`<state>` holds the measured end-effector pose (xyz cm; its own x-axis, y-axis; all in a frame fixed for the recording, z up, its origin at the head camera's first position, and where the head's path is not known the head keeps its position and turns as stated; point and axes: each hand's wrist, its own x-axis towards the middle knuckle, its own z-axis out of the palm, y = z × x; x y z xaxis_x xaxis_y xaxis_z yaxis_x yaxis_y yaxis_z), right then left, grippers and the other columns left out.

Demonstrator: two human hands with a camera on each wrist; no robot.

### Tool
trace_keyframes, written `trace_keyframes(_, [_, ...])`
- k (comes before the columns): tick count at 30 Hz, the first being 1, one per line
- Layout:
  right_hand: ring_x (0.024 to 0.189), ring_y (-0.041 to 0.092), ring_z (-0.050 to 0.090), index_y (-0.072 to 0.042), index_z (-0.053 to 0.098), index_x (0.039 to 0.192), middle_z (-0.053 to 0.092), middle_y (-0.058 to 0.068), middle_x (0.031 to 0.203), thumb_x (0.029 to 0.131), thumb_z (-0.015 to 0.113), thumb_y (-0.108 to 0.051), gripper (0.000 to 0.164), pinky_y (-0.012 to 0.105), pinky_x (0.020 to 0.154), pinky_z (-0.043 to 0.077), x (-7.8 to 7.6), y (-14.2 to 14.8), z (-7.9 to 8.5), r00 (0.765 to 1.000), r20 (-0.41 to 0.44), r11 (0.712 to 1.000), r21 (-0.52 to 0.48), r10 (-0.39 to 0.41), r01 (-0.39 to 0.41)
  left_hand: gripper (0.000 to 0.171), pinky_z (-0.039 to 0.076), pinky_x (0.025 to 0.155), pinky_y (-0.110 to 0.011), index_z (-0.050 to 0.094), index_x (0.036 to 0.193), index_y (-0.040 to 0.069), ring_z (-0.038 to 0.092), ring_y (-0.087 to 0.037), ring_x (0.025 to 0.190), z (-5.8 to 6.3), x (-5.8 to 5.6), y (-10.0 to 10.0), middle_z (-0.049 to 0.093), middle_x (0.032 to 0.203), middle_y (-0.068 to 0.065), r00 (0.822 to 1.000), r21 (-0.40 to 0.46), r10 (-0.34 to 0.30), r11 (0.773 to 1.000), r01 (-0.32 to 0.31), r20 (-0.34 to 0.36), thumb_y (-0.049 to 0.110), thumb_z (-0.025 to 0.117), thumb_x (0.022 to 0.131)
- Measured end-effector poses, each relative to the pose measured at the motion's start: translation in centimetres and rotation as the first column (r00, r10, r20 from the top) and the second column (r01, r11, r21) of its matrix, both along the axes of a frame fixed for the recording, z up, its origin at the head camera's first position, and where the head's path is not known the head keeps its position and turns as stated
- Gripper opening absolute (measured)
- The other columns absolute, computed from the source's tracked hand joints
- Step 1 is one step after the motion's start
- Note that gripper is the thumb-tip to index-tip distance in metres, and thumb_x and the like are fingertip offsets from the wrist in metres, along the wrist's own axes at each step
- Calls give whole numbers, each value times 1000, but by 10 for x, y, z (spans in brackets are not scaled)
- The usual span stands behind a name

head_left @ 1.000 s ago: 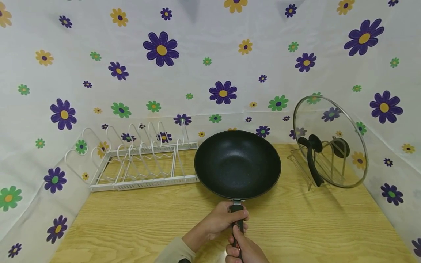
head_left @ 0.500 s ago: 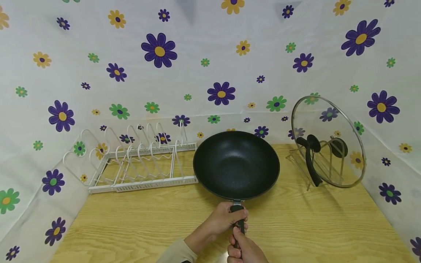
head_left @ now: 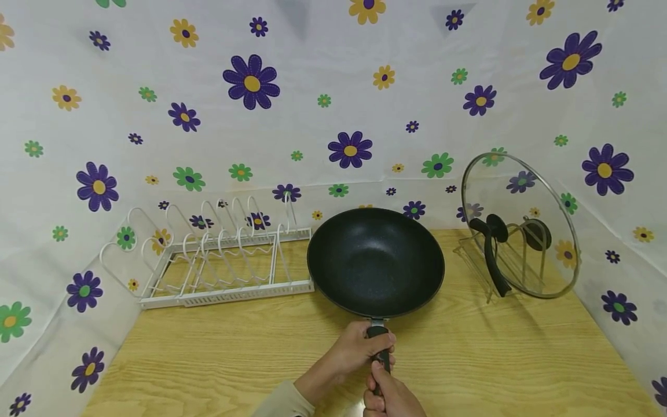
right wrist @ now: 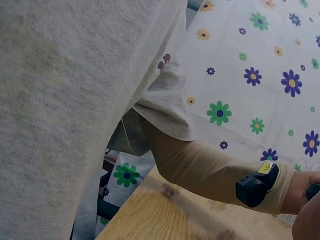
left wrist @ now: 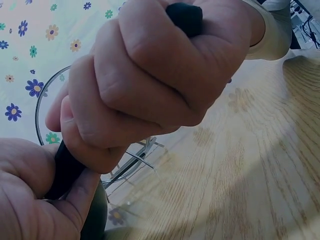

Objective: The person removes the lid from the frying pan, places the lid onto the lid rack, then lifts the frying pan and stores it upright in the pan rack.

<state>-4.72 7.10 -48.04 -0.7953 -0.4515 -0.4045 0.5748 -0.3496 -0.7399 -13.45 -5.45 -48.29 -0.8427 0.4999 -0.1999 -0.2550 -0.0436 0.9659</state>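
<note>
A dark, deep wok (head_left: 375,266) faces up and tilts toward me in the middle of the head view. Its black handle (head_left: 377,332) points toward my body. My left hand (head_left: 356,349) grips the handle close to the pan, thumb across the top. Just behind it my right hand (head_left: 392,395) holds the rear part, thumb along the top. Seen from the left wrist, the right hand's curled fingers (left wrist: 135,80) wrap the handle, whose end (left wrist: 185,19) sticks out. The wok's underside is hidden, so I cannot tell whether it touches the table.
A white wire rack (head_left: 229,289) stands left of the wok, close to its rim. On the right, a glass lid (head_left: 521,226) with a black handle leans on a small wire stand (head_left: 476,269). The wooden table (head_left: 224,353) meets a flowered curtain (head_left: 312,52) behind.
The head view has shifted slightly. Both hands keep hold of the wok's handle, and the wok shows hardly any movement.
</note>
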Motion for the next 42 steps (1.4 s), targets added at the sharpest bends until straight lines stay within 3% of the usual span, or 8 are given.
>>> trace_keyframes(16, [53,1,29,-18,43,87,35,-10,64,112,35,-38,33,16,51,30,3,2,6,1000,2,999,44,-5,5,15,55,62,-23,64,93,-2,70,-15,67,-2,0,0,68,77,-4,999,8,-25,1000,25,-23,12,67,98])
trace_keyframes(30, [54,3,33,-17,43,89,37,-10,63,110,39,-43,33,18,52,33,8,6,16,997,-63,994,103,35,-29,16,60,67,-28,63,97,-3,71,-15,71,16,6,1,66,83,-7,998,16,-34,999,35,-58,12,66,98])
trace_keyframes(42, [54,2,32,-17,43,88,37,-10,64,109,39,-43,33,18,52,32,11,6,23,996,-80,992,122,46,-36,16,59,65,-24,63,97,-4,71,-13,71,29,11,-1,67,82,-7,995,12,-48,999,50,-88,12,67,98])
